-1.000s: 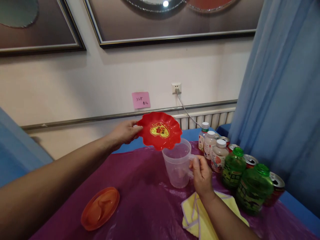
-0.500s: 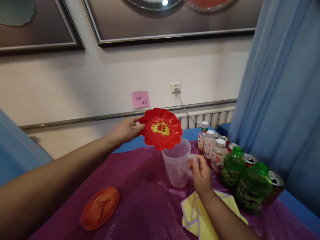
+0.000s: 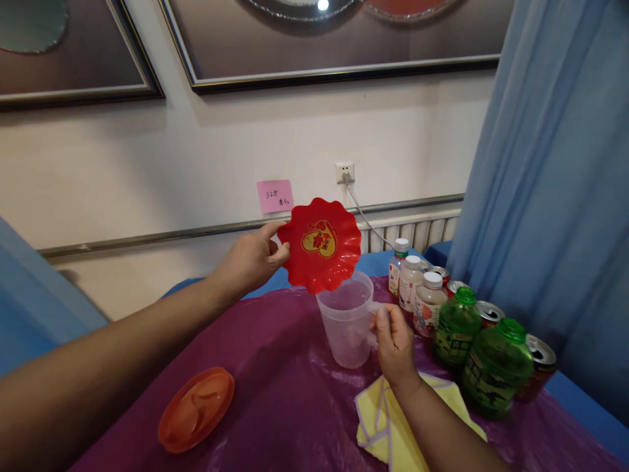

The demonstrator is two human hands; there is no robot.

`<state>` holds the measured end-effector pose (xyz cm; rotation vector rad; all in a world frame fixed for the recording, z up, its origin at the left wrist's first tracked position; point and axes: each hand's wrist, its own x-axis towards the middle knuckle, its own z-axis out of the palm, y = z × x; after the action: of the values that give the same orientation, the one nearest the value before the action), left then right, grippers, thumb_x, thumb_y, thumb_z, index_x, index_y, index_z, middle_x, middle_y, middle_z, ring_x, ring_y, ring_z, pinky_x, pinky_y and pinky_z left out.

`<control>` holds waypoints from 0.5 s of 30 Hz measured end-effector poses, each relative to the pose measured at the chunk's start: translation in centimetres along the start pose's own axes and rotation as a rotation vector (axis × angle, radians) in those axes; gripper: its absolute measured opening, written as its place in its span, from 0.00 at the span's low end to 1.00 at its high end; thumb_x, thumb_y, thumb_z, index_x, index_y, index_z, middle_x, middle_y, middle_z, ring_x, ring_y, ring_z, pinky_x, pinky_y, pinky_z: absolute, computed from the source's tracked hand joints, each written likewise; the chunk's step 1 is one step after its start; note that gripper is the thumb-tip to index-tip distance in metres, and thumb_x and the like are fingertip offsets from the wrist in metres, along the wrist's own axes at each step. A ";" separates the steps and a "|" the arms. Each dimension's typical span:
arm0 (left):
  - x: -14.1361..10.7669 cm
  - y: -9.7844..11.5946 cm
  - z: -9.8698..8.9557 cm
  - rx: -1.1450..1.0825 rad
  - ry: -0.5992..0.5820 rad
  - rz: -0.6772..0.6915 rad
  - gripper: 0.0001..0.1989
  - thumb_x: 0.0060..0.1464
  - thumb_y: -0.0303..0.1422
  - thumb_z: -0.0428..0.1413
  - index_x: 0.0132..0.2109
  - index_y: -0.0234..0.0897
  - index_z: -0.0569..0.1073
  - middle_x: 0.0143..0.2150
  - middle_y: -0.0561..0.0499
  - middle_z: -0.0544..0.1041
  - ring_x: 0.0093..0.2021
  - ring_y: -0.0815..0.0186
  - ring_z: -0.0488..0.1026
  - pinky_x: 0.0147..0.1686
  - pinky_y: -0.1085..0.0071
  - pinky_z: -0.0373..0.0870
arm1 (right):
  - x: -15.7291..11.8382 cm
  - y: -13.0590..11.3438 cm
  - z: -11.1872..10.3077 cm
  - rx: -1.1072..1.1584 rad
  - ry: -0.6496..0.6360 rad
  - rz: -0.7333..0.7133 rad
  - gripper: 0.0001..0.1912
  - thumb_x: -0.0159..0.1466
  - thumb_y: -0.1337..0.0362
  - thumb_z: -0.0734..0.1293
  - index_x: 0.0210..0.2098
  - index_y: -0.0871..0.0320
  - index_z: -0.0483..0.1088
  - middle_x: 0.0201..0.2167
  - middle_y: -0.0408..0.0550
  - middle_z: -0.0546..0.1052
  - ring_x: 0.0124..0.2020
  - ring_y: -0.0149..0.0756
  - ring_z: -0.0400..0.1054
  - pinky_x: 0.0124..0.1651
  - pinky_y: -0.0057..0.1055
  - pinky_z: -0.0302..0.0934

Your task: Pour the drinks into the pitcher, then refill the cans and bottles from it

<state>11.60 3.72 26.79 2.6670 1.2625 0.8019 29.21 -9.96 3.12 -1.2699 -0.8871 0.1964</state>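
Note:
My left hand point(image 3: 255, 257) pinches the left rim of a red scalloped plate point(image 3: 339, 259) printed with gold hearts. The plate is tilted steeply, its printed face toward me, and its lower edge overlaps the mouth of a translucent plastic measuring jug point(image 3: 345, 331). I cannot tell whether plate and jug touch. The jug stands upright on the purple plastic sheet point(image 3: 275, 380), and my right hand point(image 3: 396, 341) is closed round its handle. A yellow cloth point(image 3: 388, 426) with pale purple edging lies under my right forearm. At the lower left rests an orange divided dish point(image 3: 196, 410).
Along the right stand white-capped bottles point(image 3: 430, 305), green bottles point(image 3: 498, 367) without caps and several opened drink cans point(image 3: 540, 357). A blue curtain point(image 3: 531, 164) hangs behind them. A plugged-in cord point(image 3: 366, 219) runs down the wall behind the table.
My left hand has raised the red plate slightly and tipped it more upright, its lower edge still over the jug's mouth. My right hand and the jug have hardly moved.

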 end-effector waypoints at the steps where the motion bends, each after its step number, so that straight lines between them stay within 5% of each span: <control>1: -0.3 0.1 0.0 0.031 0.011 0.025 0.24 0.59 0.32 0.54 0.62 0.39 0.72 0.17 0.59 0.69 0.19 0.69 0.62 0.24 0.72 0.54 | 0.0 0.0 0.0 0.003 0.000 -0.001 0.17 0.73 0.50 0.58 0.37 0.55 0.69 0.27 0.42 0.73 0.29 0.34 0.68 0.35 0.30 0.60; 11: -4.6 0.1 1.6 0.266 0.201 0.174 0.24 0.59 0.36 0.58 0.62 0.44 0.72 0.26 0.54 0.75 0.28 0.64 0.72 0.30 0.72 0.60 | 0.0 -0.1 0.0 -0.001 -0.001 -0.004 0.16 0.73 0.51 0.58 0.37 0.55 0.69 0.27 0.42 0.74 0.29 0.34 0.68 0.35 0.30 0.60; 15: -5.2 -1.4 2.8 0.300 0.332 0.367 0.20 0.61 0.36 0.57 0.58 0.39 0.76 0.25 0.52 0.76 0.26 0.64 0.73 0.29 0.72 0.63 | 0.0 0.0 0.0 -0.017 0.007 -0.008 0.17 0.73 0.51 0.58 0.37 0.55 0.69 0.28 0.42 0.74 0.30 0.35 0.69 0.36 0.30 0.61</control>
<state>9.31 1.17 21.81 3.1678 1.0277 1.2348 29.25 -9.99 3.17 -1.2820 -0.8898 0.1780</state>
